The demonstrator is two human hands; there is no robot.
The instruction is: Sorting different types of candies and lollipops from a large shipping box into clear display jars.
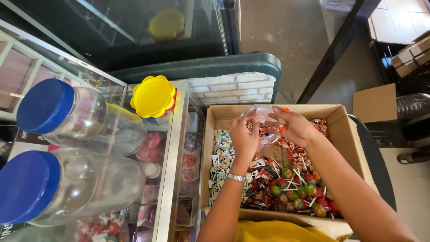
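Note:
A cardboard box (348, 134) in front of me holds wrapped sweets: black-and-white packets on the left, dark red packets in the middle, lollipops (301, 188) at the front right, and small red-wrapped candies (295, 154) at the back. My left hand (242, 140) grips a clear plastic jar (259, 115) tilted over the box. My right hand (293, 126) is cupped at the jar's mouth with a few orange-red candies between its fingers. A metal watch is on my left wrist.
On the glass counter (172, 170) to the left lie two clear jars with blue lids (45, 106), (27, 186) and a yellow-lidded jar (153, 96). More cardboard boxes (375, 102) stand at the right. A dark green rail (210, 66) runs behind the box.

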